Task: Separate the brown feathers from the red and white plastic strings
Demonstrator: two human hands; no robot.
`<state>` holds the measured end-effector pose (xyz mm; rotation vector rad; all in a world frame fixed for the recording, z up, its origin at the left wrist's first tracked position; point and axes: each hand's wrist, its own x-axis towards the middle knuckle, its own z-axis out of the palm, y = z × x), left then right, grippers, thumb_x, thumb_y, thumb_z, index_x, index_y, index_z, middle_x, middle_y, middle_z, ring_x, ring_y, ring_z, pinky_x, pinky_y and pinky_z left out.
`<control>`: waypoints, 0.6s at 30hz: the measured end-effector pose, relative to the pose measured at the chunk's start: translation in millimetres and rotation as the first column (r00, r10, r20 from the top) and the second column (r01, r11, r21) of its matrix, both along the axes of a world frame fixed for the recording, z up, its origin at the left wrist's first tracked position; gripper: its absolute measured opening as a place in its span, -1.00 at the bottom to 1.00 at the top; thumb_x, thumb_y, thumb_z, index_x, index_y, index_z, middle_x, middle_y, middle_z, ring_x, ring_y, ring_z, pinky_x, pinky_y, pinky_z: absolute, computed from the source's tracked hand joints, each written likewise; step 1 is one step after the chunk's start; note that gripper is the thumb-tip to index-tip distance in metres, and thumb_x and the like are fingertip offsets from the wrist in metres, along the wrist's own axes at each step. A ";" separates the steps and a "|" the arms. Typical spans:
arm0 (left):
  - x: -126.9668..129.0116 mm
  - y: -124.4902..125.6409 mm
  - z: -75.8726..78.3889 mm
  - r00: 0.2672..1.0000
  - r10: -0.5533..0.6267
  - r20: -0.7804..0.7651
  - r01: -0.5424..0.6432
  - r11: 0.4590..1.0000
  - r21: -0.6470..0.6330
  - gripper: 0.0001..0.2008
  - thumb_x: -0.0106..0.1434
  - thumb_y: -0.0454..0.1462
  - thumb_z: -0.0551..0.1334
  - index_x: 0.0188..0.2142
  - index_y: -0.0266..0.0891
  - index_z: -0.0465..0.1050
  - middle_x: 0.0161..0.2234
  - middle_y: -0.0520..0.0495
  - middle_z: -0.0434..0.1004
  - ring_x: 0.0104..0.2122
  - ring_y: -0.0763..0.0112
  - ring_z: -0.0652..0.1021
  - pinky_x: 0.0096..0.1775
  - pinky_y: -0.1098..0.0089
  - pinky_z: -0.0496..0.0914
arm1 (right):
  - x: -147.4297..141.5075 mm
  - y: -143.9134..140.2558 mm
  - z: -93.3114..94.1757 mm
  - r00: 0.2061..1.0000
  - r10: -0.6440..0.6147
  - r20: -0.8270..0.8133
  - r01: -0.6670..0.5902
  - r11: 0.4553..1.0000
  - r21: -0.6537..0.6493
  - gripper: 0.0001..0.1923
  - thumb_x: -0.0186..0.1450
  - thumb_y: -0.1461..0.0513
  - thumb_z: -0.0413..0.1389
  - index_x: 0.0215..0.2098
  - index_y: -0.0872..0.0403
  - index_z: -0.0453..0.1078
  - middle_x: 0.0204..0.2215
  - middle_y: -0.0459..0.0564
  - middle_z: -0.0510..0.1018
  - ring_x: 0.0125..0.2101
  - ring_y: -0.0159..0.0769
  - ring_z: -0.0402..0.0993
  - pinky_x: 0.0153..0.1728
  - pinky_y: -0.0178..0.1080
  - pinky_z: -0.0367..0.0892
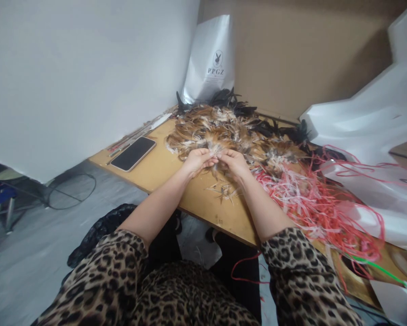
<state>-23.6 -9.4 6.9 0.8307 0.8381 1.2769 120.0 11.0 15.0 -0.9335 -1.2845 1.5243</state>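
Both hands meet over the near edge of a big heap of brown, cream and black feathers (203,125). My left hand (198,161) is closed, thumb and fingers pinching a small tuft of feathers (215,144) with pale, fluffy bases. From the other side, my right hand (232,161) pinches the same tuft, its fingertips almost touching the left ones. Fine detail between the fingertips is too small to make out. Below the hands, loose feather scraps (226,191) lie scattered on the wooden table (162,163).
A phone (133,154) lies at the table's left. Tangled red and pink strings (322,208) cover the right side, beside white plastic bags (362,122). Behind the heap stands a silver-white bag (208,59) against the wall. A black plastic bag (103,231) rests below the table.
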 end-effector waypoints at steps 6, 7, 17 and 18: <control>1.8 -2.6 3.1 0.999 0.020 -0.026 -0.020 1.000 0.008 -0.91 0.11 -0.37 0.26 -0.42 -0.43 0.39 -0.54 -0.09 0.51 -0.56 0.57 0.52 -0.49 0.60 0.37 | -2.3 -0.6 -0.4 0.999 -0.036 0.008 0.036 0.999 -0.003 -0.67 -0.16 0.12 0.32 -0.56 0.11 0.32 -0.72 -0.18 0.34 -0.72 -0.57 0.06 -0.69 -0.40 -0.12; 2.2 -2.9 3.4 0.999 0.025 -0.037 -0.024 1.000 0.011 -0.91 0.11 -0.37 0.26 -0.42 -0.43 0.39 -0.53 -0.09 0.51 -0.56 0.57 0.52 -0.49 0.60 0.37 | -2.6 -0.6 -0.7 0.999 -0.040 0.012 0.040 0.999 -0.005 -0.67 -0.16 0.12 0.32 -0.55 0.12 0.33 -0.72 -0.18 0.34 -0.72 -0.57 0.06 -0.69 -0.40 -0.12; 2.9 -3.0 1.6 0.996 0.018 -0.090 -0.014 0.999 0.045 -0.85 0.07 -0.32 0.30 -0.44 -0.41 0.39 -0.53 -0.08 0.51 -0.55 0.57 0.52 -0.48 0.60 0.38 | -1.5 -1.9 1.7 0.995 -0.063 0.077 0.060 0.997 0.047 -0.66 -0.16 0.11 0.31 -0.53 0.14 0.35 -0.72 -0.18 0.34 -0.71 -0.56 0.08 -0.67 -0.39 -0.07; 2.7 -2.7 0.9 0.996 0.017 -0.089 -0.012 0.999 0.050 -0.84 0.07 -0.31 0.30 -0.44 -0.41 0.39 -0.52 -0.09 0.52 -0.55 0.56 0.52 -0.47 0.59 0.38 | -1.0 -2.0 2.3 0.994 -0.065 0.090 0.061 0.997 0.051 -0.66 -0.16 0.11 0.31 -0.54 0.14 0.35 -0.71 -0.18 0.35 -0.71 -0.56 0.08 -0.67 -0.39 -0.06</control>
